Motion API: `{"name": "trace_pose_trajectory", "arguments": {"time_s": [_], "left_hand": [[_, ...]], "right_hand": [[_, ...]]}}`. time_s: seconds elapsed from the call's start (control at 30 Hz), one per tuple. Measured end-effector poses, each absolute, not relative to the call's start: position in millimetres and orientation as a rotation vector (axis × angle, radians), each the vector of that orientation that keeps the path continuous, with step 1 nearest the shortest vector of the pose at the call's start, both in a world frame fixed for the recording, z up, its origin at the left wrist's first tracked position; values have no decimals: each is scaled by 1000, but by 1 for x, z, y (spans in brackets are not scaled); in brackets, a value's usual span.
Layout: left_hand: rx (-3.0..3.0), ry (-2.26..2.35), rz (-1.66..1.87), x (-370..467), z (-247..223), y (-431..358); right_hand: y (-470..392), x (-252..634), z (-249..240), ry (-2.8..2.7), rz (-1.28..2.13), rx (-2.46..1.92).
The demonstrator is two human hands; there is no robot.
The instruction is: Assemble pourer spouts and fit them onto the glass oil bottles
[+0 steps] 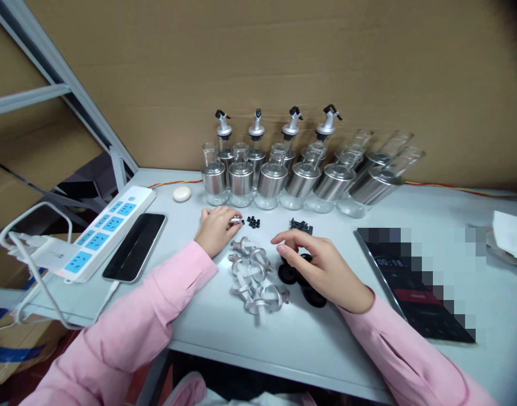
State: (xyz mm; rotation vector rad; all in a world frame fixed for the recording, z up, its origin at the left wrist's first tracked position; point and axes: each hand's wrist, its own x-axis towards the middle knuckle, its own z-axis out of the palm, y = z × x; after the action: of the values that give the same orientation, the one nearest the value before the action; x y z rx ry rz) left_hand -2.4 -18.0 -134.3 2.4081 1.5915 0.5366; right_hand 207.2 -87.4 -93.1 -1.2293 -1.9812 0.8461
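Observation:
My left hand [217,230] rests on the table left of a small pile of black caps [254,222], its fingers closed round a small silvery piece [235,220]. Over the black round discs [288,273] hovers my right hand [321,269], fingers apart, nothing visible between them. Small black parts [301,226] lie just beyond its fingertips. Between my hands and nearer to me is a heap of silver pourer pieces [257,270]. Behind them stand several glass and steel bottles [271,179]; the back ones at the left carry silver pourers with black tips [290,125].
A power strip [110,225] and a phone [135,246] lie on the left, with white cables. A round white object [182,194] sits behind them. At right is a tablet [415,287], partly pixelated, and white paper [512,234]. Cardboard [262,51] rises behind the bottles.

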Motion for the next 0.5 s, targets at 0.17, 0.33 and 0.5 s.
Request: {"name": "trace_pose_trajectory", "arguments": {"time_s": [0.17,0.33,0.5], "left_hand": [[2429,1545,550,-1,-136,-19],[2470,1446,526,-2,-138,-21],[2400,1208,785,2,-134,-30]], "right_hand": [[-86,208,-96,-1987,830,-1251],[-86,209,-98,-1996,812,-1257],[-86,209,-97,-1998,776,-1253]]}}
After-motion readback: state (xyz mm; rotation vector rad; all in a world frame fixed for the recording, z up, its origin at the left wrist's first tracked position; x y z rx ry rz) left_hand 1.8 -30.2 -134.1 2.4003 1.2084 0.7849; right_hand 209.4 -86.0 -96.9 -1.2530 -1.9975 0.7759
